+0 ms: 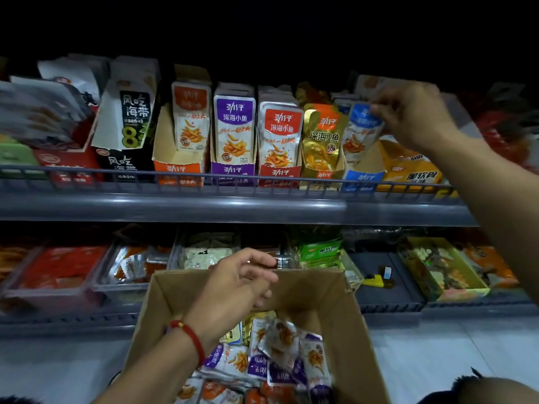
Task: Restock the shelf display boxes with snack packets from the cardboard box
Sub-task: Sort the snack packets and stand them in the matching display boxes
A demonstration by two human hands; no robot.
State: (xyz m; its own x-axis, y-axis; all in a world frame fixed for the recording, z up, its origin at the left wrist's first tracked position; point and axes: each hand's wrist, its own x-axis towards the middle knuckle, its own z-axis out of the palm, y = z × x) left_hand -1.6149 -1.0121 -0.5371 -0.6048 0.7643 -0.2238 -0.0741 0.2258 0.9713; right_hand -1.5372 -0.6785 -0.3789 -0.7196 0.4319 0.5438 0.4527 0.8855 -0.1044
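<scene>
Right hand (414,115) motion-blurred, hiding blue packet (360,132) top; cardboard box (344,325) cut off below.

Upper shelf (175,207), left end: black-and-white seaweed box (128,121) upright, red box (70,167) beside it, blurred white packets (38,112) at far left edge. Right end: yellow-orange bag (408,167). Lower shelf (390,298): clear bin with red packets (61,269) at left, bin of silver-red packs (134,263) next to it, white packs (204,255) middle, green packs (319,249), small yellow object (376,279) on bare dark tray, yellow-green box (440,266) near right edge. Pale floor (437,354) below.
</scene>
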